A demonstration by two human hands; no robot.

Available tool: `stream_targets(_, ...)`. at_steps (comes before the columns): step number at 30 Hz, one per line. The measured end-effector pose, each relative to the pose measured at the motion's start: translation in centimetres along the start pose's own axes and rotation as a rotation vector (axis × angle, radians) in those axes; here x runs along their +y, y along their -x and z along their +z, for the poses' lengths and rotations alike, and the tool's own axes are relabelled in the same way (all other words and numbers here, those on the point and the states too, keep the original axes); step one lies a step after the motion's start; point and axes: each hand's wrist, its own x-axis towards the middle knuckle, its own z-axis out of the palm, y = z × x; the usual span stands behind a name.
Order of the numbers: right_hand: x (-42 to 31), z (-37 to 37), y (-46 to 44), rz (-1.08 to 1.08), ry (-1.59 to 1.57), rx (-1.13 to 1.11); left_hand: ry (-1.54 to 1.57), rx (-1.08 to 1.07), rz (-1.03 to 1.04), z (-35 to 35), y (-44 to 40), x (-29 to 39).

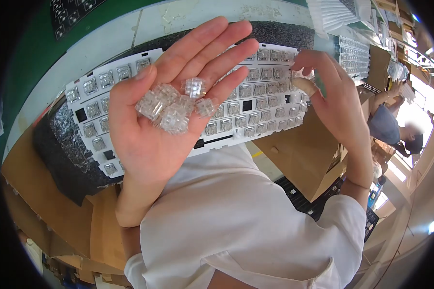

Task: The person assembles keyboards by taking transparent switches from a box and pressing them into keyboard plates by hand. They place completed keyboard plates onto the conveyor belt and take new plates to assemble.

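My left hand is turned palm up with its fingers stretched out, and several clear keyboard switches lie loose in the palm. Under and behind it is a white keyboard plate, its rows largely filled with clear switches; a few square openings show dark. At the plate's right end, my right hand is bent down, thumb and index finger closed on a clear keyboard switch. The fingers partly cover that switch, so I cannot tell whether it sits in the plate.
Dark foam padding lies beneath the plate. Another switch-filled plate is at the upper right, near white packing sheets. A black plate rests at the upper left. Cardboard boxes stand below. Another person is at the far right.
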Motion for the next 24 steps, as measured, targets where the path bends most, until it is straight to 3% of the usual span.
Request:
stream_targets(4, -0.2, 0.4, 0.2, -0.059, 0.107, 0.063, -0.020, 0.012, -0.010, 0.1, 0.0, 0.0)
stream_targets(10, -1.4, -1.2, -1.7, -0.129, 0.302, -0.138, 0.086, 0.024, 0.004, 0.2, 0.1, -0.1)
stream_targets(13, -0.4, -0.9, -2.6, -0.207, 0.270, -0.093, 0.057, 0.009, 0.005, 0.1, 0.0, -0.1)
stream_targets(16, 3.1, -1.5, -4.3, -0.049, 0.068, -0.254, 0.065, 0.007, 0.010, 0.0, 0.0, 0.0)
stream_targets(20, 2.2, -1.4, -4.5, -0.098, 0.011, -0.207, 0.009, 0.010, 0.019, 0.0, 0.0, -0.2)
stream_targets(24, -2.4, -1.4, -2.6, -0.293, -0.208, 0.084, 0.006, 0.026, 0.042, 0.2, -0.1, -0.2)
